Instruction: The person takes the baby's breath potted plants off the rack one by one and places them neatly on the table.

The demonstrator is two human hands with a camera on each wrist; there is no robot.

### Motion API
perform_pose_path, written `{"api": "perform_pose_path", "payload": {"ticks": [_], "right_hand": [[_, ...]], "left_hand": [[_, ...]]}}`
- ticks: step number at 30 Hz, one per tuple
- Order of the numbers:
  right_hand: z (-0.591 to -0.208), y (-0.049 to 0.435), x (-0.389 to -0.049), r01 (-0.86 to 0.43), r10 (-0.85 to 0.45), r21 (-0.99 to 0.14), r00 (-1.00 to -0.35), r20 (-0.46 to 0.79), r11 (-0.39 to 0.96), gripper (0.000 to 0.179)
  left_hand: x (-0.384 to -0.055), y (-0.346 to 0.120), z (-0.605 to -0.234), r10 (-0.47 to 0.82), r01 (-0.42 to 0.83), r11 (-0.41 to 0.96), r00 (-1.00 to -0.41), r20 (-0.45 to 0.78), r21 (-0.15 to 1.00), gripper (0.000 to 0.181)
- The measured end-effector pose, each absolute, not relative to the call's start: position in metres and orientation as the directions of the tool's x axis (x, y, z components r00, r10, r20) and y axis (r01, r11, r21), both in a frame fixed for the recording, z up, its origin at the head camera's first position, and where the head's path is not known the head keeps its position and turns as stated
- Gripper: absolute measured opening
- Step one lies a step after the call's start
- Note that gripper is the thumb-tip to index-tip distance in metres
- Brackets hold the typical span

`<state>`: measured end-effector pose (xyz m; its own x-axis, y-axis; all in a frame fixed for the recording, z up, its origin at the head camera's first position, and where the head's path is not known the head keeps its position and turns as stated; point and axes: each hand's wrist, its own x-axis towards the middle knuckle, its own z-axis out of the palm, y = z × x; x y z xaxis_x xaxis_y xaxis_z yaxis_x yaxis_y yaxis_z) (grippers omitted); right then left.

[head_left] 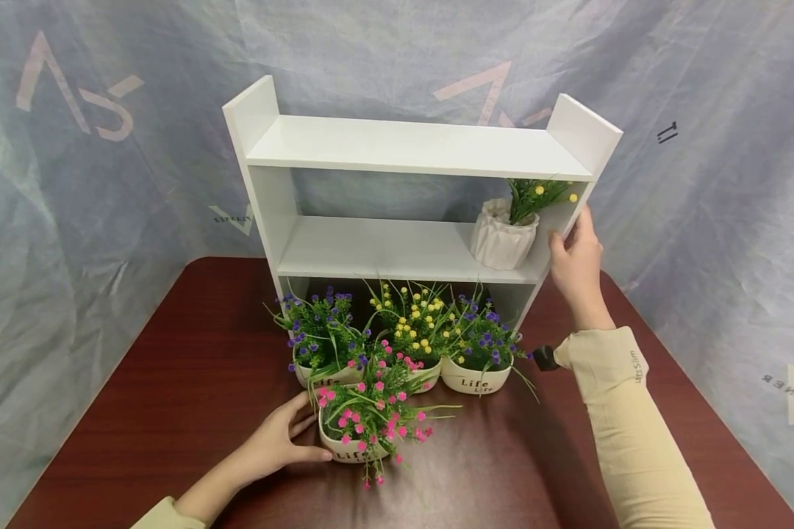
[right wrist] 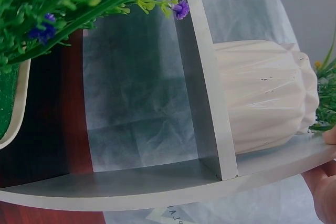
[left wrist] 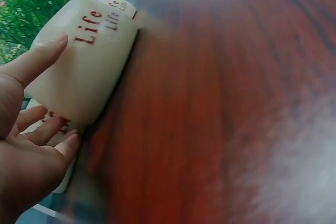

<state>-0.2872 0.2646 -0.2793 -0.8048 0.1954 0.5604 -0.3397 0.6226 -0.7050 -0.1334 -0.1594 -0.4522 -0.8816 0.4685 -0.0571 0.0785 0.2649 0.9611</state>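
My left hand (head_left: 274,444) is at the left end of a cream pot of pink artificial flowers (head_left: 353,448), with the thumb against its lettered front and the fingers round its side. In the left wrist view this pot (left wrist: 79,72) stands on the table, its "Life" lettering showing. My right hand (head_left: 578,268) grips the right side panel of a white shelf unit (head_left: 397,147), thumb on the inner side; the fingers behind are partly hidden. A white fluted pot with yellow flowers (head_left: 503,239) stands on the middle shelf near that hand, and shows close in the right wrist view (right wrist: 262,95).
Behind the pink-flowered pot, cream pots of purple (head_left: 320,330), yellow (head_left: 413,323) and purple flowers (head_left: 479,378) stand in a row at the shelf's foot. The dark red table (head_left: 152,382) carries everything. A grey printed cloth (head_left: 139,184) hangs behind.
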Motion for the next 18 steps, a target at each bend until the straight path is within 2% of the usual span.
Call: {"api": "perform_pose_path", "payload": {"ticks": [5, 9, 14, 18], "right_hand": [[-0.279, 0.265, -0.287, -0.341, 0.192, -0.698, -0.802, 0.565, 0.629, 0.056], [-0.278, 0.265, -0.287, -0.336, 0.189, -0.69, -0.802, 0.566, 0.642, 0.055], [-0.279, 0.266, -0.288, -0.342, 0.177, -0.691, -0.807, 0.563, 0.636, 0.055], [-0.281, 0.268, -0.288, -0.35, 0.176, -0.7, -0.809, 0.561, 0.622, 0.056]], "left_hand": [[-0.135, -0.168, -0.437, 0.549, 0.076, 0.296, -0.829, -0.104, 0.952, 0.103], [-0.137, -0.174, -0.42, 0.621, 0.125, 0.387, -0.767, -0.158, 0.914, 0.096], [-0.138, -0.18, -0.399, 0.655, 0.289, 0.608, -0.708, -0.262, 0.74, 0.09], [-0.14, -0.186, -0.379, 0.697, 0.443, 0.663, -0.659, -0.283, 0.603, 0.082]]}}
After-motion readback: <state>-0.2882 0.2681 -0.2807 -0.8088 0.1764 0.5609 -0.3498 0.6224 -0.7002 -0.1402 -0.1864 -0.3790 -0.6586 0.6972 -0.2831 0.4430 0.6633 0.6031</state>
